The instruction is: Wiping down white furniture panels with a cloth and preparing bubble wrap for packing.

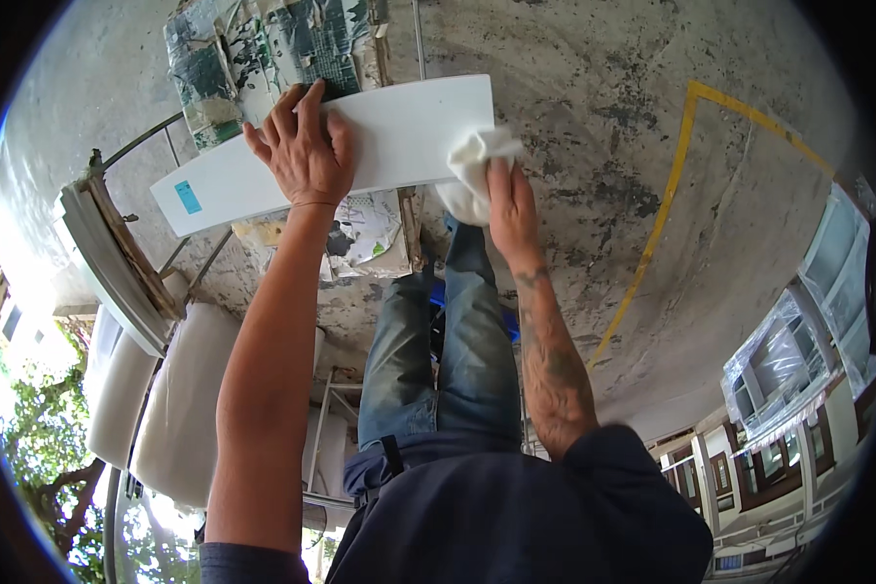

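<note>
A long white board (pixel 409 127) with a small blue sticker (pixel 187 198) near its left end lies across a stand whose top is wrapped in worn green and silver covering (pixel 263 58). My left hand (pixel 307 151) rests flat on the board left of its middle, fingers spread toward the far edge. At the board's right end, my right hand (pixel 511 209) grips a crumpled white cloth (pixel 472 180). Part of the cloth lies over the board's near right corner and the rest hangs below the edge. The cloth is slightly blurred.
Stained concrete floor (pixel 594 195) surrounds the stand, with a yellow painted line (pixel 674 195) on the right. Plastic-wrapped frames (pixel 779 350) stand at the far right. On the left are a white curved panel (pixel 112 263) and large pale rolls (pixel 185 389) beside metal bars.
</note>
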`<state>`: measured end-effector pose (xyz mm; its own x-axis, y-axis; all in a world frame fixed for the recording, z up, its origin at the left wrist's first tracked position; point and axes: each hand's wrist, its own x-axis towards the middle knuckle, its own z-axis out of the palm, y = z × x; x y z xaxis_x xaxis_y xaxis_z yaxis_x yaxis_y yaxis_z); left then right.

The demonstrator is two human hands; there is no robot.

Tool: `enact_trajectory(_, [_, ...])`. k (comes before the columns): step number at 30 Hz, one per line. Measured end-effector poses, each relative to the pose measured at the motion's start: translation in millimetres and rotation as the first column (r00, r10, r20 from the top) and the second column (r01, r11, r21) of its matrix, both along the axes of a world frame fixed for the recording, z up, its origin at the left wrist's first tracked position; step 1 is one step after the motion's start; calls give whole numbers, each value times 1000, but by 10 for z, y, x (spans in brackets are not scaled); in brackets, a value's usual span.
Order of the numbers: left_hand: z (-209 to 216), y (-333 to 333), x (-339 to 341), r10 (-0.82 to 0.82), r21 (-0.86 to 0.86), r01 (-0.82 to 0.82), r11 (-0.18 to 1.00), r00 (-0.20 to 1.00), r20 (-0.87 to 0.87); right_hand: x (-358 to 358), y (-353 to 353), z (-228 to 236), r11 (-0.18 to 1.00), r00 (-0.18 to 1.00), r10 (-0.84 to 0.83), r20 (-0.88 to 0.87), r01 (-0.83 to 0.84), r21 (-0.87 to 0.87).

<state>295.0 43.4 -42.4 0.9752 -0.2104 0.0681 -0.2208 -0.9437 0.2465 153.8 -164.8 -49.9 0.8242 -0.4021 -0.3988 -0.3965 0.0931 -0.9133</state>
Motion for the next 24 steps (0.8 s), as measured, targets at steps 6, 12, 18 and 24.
enact_trajectory(6, [-47,-21,16,-4,-14,4,1000,1000,16,849,-386,-105,979,978,204,-46,-204,-5])
enact_trajectory(12, [-18,76,-39,-7,33,5,999,999,48,558,-140,8,996,997,80,8,-80,-28])
enact_trajectory(18, [-9,44,-56,-11,-1,11,1000,999,50,160,-172,-2,991,986,128,-107,-132,-33])
enact_trajectory(24, [-33,36,-44,-26,17,25,1000,997,71,1132,-391,-15,952,965,256,-56,-262,-159])
